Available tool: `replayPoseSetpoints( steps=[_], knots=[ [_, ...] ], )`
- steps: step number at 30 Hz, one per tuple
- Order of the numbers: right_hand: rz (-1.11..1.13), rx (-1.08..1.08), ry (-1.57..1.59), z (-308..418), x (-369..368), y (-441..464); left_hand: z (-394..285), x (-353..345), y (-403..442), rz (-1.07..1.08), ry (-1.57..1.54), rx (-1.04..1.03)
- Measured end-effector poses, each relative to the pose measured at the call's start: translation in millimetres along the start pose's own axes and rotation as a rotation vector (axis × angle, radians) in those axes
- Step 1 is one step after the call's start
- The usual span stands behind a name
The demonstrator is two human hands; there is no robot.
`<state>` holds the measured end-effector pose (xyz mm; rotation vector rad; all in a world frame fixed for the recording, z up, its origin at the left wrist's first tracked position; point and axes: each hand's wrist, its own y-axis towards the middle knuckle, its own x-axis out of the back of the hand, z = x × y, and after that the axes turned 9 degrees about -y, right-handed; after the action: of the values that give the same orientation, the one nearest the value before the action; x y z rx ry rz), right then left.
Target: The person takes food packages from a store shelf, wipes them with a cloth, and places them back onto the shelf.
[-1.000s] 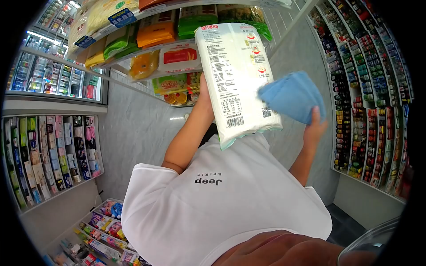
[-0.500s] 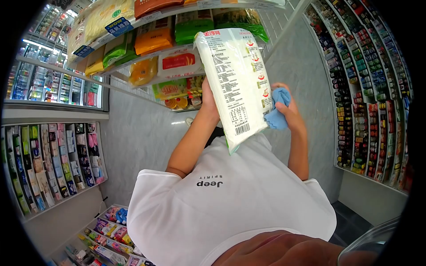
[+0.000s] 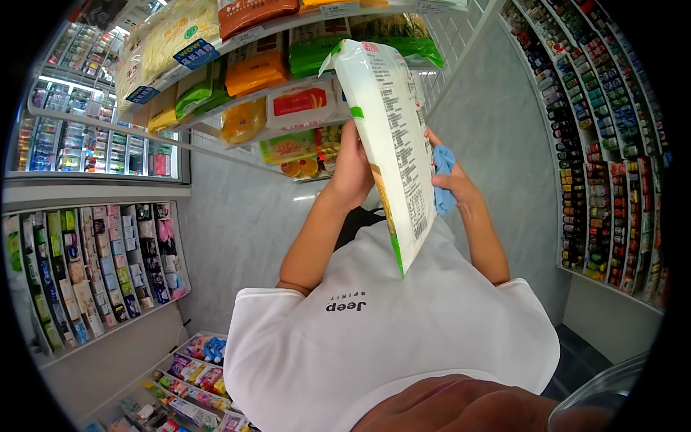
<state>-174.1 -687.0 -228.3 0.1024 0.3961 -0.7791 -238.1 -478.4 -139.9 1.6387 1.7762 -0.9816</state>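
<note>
A white plastic food packet (image 3: 392, 137) stands tilted in front of my chest. Its printed back shows small black text and a barcode, and green and yellow patches run along its left side. My left hand (image 3: 353, 167) grips the packet's left side, with part of the fingers hidden behind it. At the opposite edge, my right hand (image 3: 459, 186) is closed on a light blue cloth (image 3: 443, 173). The cloth lies against the packet's right edge; some of the right fingers are out of sight behind it.
Ahead, a shelf (image 3: 205, 119) carries bagged noodles (image 3: 180, 43) and other packets, with price tags along its edge. Racks of small goods (image 3: 101, 266) stand at left, and bottle-and-can shelves (image 3: 604, 144) at right. Grey floor (image 3: 497, 108) lies between them.
The packet has turned about its long axis, so its green-edged left side now shows and its back looks narrower. The right hand and cloth stay at its right edge.
</note>
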Motion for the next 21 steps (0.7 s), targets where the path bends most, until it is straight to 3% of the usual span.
replayPoseSetpoints(
  steps=[3, 9, 17, 21],
  knots=[
    [0.003, 0.011, 0.024, -8.5, 3.4, 1.0, -7.7, 2.5, -4.7, 0.003, 0.281, -0.021],
    [0.043, -0.019, 0.225, -15.1, -3.0, 0.6, -25.2, 0.8, -1.9, 0.134, 0.503, 0.074],
    [0.127, -0.022, 0.467, -53.3, -9.6, -3.5, 2.4, 71.2, 25.6, 0.258, 0.323, -0.106],
    [0.212, -0.096, 0.566, -61.3, -23.0, -6.3, 37.9, 69.3, 46.4, 0.142, 0.235, -0.176]
  ],
)
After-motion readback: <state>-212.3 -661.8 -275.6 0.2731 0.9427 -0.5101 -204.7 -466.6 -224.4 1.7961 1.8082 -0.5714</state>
